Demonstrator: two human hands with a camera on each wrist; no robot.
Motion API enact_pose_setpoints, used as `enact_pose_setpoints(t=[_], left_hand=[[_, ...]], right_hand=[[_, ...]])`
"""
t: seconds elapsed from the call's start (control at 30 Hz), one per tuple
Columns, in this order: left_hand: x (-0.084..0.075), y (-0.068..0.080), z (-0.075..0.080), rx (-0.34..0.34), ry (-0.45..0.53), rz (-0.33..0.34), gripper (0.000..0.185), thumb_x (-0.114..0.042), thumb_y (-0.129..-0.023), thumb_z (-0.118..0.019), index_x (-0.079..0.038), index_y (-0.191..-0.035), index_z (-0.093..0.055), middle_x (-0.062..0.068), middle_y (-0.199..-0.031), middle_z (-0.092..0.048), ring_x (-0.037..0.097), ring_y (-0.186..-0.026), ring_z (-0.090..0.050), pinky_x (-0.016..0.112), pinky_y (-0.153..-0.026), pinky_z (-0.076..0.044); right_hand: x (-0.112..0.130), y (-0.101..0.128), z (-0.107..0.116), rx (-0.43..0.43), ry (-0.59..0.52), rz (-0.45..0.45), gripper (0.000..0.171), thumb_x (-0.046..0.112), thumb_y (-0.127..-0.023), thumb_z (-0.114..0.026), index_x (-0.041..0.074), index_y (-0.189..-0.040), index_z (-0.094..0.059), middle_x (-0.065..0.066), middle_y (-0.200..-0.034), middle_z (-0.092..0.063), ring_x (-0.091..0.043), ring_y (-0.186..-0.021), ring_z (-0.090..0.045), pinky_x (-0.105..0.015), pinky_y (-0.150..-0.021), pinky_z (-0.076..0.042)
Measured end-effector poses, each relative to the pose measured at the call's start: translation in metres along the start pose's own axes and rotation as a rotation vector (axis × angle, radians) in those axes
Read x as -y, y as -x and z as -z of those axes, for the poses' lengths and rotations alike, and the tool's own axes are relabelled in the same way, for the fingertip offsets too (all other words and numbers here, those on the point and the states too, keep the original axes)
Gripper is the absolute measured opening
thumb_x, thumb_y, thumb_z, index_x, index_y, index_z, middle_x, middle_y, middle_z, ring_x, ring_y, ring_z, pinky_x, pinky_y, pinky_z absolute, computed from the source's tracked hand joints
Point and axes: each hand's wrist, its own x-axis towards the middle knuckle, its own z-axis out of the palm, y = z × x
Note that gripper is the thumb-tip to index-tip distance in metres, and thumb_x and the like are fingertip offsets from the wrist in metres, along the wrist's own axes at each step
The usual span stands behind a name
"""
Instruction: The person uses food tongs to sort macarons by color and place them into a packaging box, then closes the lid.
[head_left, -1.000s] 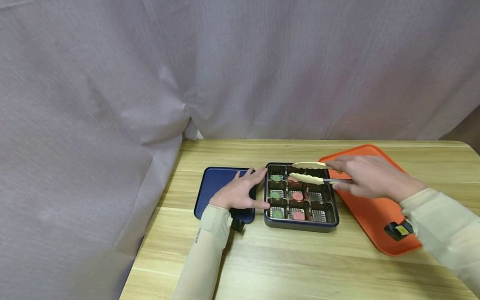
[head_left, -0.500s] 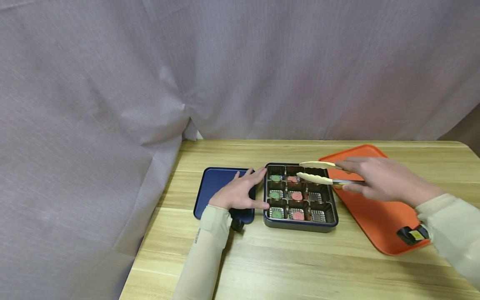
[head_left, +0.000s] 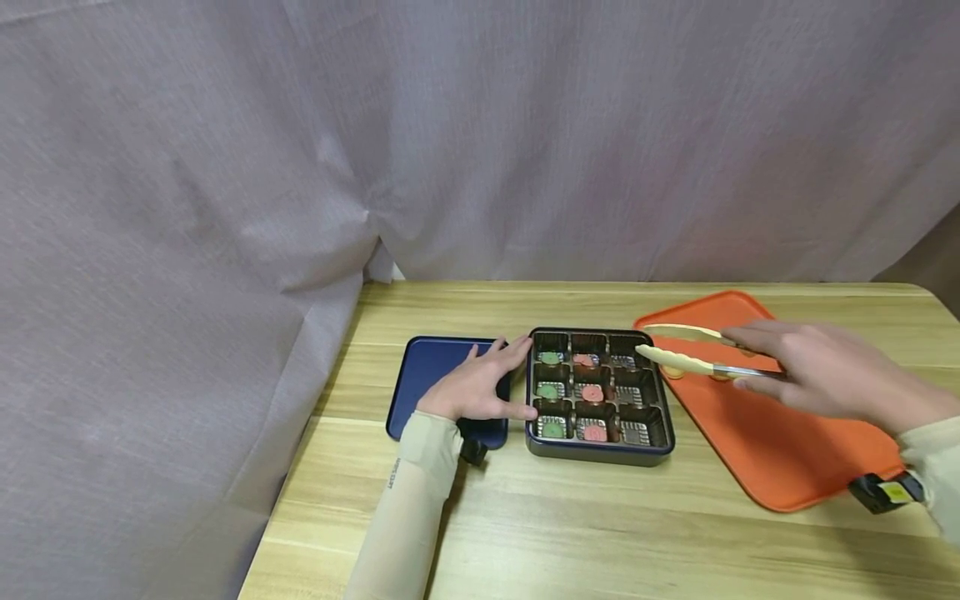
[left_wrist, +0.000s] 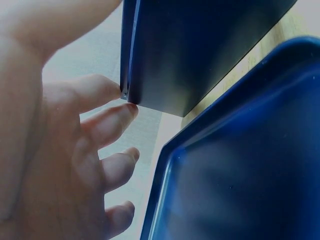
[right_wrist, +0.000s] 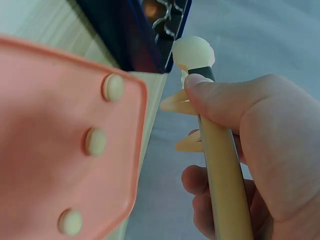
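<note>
1. Overhead, the right hand [head_left: 817,371] grips tongs [head_left: 686,350], tips empty over the tray's [head_left: 757,442] near-box corner; the step looks like fetching a sweet for the box [head_left: 597,396].
2. Left wrist: the left hand [left_wrist: 55,150], fingers straight, steadies the box [left_wrist: 200,50] beside the lid [left_wrist: 240,175].
3. Right wrist: three sweets [right_wrist: 95,142] lie on the tray [right_wrist: 40,125]; next the tongs [right_wrist: 220,150] must straddle one squarely.

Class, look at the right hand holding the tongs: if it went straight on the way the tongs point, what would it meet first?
Probably the compartment box: the tongs in the right hand point left at its near-right rim, though their height above it is unclear.
</note>
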Motion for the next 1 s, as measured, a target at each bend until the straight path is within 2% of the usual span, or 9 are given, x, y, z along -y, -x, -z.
enact_pose_setpoints(t=[0.17, 0.27, 0.4, 0.5, 0.67, 0.83, 1.0], left_hand=[[0.000, 0.000, 0.000, 0.001, 0.003, 0.004, 0.114, -0.065, -0.087, -0.076, -0.023, -0.171, -0.012, -0.006, -0.177, -0.013, 0.033, -0.163, -0.011, 0.063, -0.128, -0.005], [0.000, 0.000, -0.001, 0.001, 0.004, 0.003, 0.114, -0.065, -0.087, -0.076, -0.024, -0.171, -0.012, -0.007, -0.176, -0.013, 0.033, -0.163, -0.011, 0.063, -0.129, -0.005], [0.000, 0.000, -0.001, -0.002, 0.010, -0.001, 0.113, -0.064, -0.087, -0.077, -0.023, -0.171, -0.012, -0.006, -0.177, -0.013, 0.033, -0.163, -0.011, 0.063, -0.129, -0.005], [0.000, 0.000, -0.001, -0.003, 0.016, -0.003, 0.113, -0.063, -0.087, -0.077, -0.023, -0.171, -0.012, -0.005, -0.177, -0.014, 0.033, -0.163, -0.011, 0.064, -0.128, -0.005], [-0.001, 0.000, 0.000, -0.002, 0.023, -0.002, 0.113, -0.062, -0.087, -0.078, -0.023, -0.171, -0.012, -0.004, -0.177, -0.015, 0.033, -0.163, -0.011, 0.064, -0.128, -0.005], [0.000, 0.000, -0.001, -0.002, 0.022, -0.001, 0.113, -0.063, -0.087, -0.077, -0.024, -0.171, -0.012, -0.006, -0.176, -0.014, 0.033, -0.163, -0.010, 0.064, -0.128, -0.004], [0.001, 0.000, -0.001, -0.001, 0.025, -0.003, 0.113, -0.065, -0.087, -0.076, -0.024, -0.171, -0.012, -0.005, -0.177, -0.014, 0.032, -0.163, -0.010, 0.063, -0.129, -0.004]], right_hand=[[-0.010, 0.014, -0.003, -0.014, 0.003, -0.040, 0.059, 0.028, -0.083, -0.090, 0.002, -0.133, -0.071, -0.020, -0.128, -0.072, -0.040, -0.109, -0.072, -0.062, -0.085, -0.056], [-0.017, 0.021, -0.004, -0.017, 0.013, -0.062, 0.059, 0.030, -0.082, -0.091, 0.002, -0.130, -0.073, -0.019, -0.125, -0.073, -0.036, -0.102, -0.073, -0.060, -0.079, -0.057], [-0.024, 0.029, -0.007, 0.003, 0.045, -0.096, 0.059, 0.033, -0.082, -0.091, 0.003, -0.130, -0.073, -0.015, -0.122, -0.073, -0.022, -0.085, -0.069, -0.049, -0.068, -0.055], [-0.030, 0.037, -0.010, 0.018, 0.057, -0.113, 0.061, 0.033, -0.081, -0.091, 0.003, -0.131, -0.073, -0.014, -0.121, -0.073, -0.021, -0.084, -0.068, -0.048, -0.068, -0.055], [-0.040, 0.050, -0.019, 0.017, 0.052, -0.130, 0.063, 0.032, -0.079, -0.093, 0.000, -0.128, -0.073, -0.018, -0.119, -0.074, -0.033, -0.094, -0.073, -0.058, -0.074, -0.057], [-0.049, 0.061, -0.026, 0.016, 0.046, -0.152, 0.065, 0.033, -0.078, -0.093, -0.002, -0.128, -0.072, -0.020, -0.117, -0.074, -0.044, -0.101, -0.072, -0.063, -0.078, -0.057], [-0.054, 0.068, -0.029, 0.057, 0.054, -0.177, 0.071, 0.035, -0.079, -0.093, -0.006, -0.130, -0.068, -0.022, -0.112, -0.074, -0.044, -0.097, -0.072, -0.062, -0.076, -0.057]])
